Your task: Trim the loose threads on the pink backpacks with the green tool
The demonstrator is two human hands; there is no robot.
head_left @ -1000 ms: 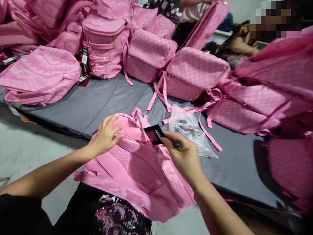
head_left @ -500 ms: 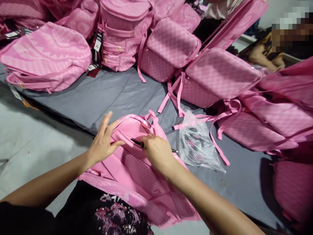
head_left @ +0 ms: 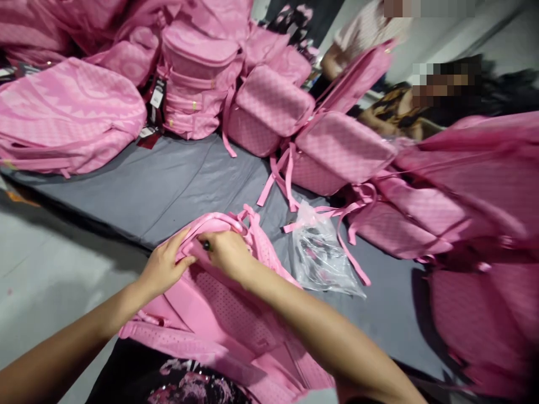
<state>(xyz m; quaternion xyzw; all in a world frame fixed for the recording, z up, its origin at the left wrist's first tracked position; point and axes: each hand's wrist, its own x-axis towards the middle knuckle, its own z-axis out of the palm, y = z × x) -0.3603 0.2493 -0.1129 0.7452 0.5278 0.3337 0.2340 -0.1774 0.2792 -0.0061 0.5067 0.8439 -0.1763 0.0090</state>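
A pink backpack (head_left: 236,292) rests against my body at the table's edge, its dotted back panel and straps facing up. My left hand (head_left: 164,266) is closed on the backpack's upper left edge, thumb on the panel and fingers round the rim. At the top of the panel, my right hand (head_left: 229,252) is wrapped round a slim dark pointed tool (head_left: 206,245). Only the tool's dark rounded end shows now; the fist hides the rest. To the right lies a clear plastic bag (head_left: 322,255) with dark and pink small items inside.
Several pink backpacks line the back of the grey-covered table (head_left: 177,185), among them a patterned backpack (head_left: 71,118) and a checked bag (head_left: 341,148). Loose straps (head_left: 290,179) hang toward me. Beyond the table are two people, one in a pale top (head_left: 362,33).
My left hand has closed from spread fingers onto the backpack's edge. My right hand has moved left toward it with the tool, whose pointed ends no longer show. The view has shifted.
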